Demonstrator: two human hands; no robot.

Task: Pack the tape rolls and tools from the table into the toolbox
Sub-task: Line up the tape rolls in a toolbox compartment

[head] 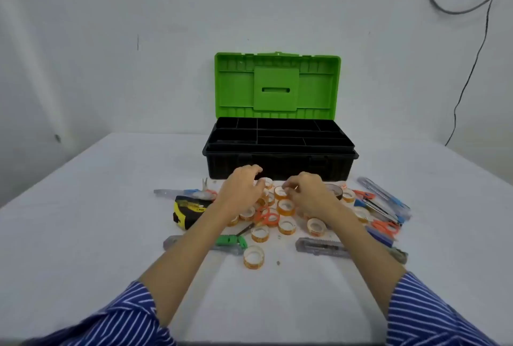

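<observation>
Small orange-cored tape rolls [286,207] lie scattered at centre frame on the white worktop [83,220], just in front of the open toolbox [279,148]. Both hands hover over them with curled fingers; whether the left hand [241,193] or right hand [311,195] has a grip on a roll I cannot tell. The rolls look light, stiff and smooth, probably easiest pinched across the rim or hooked through the core.
</observation>
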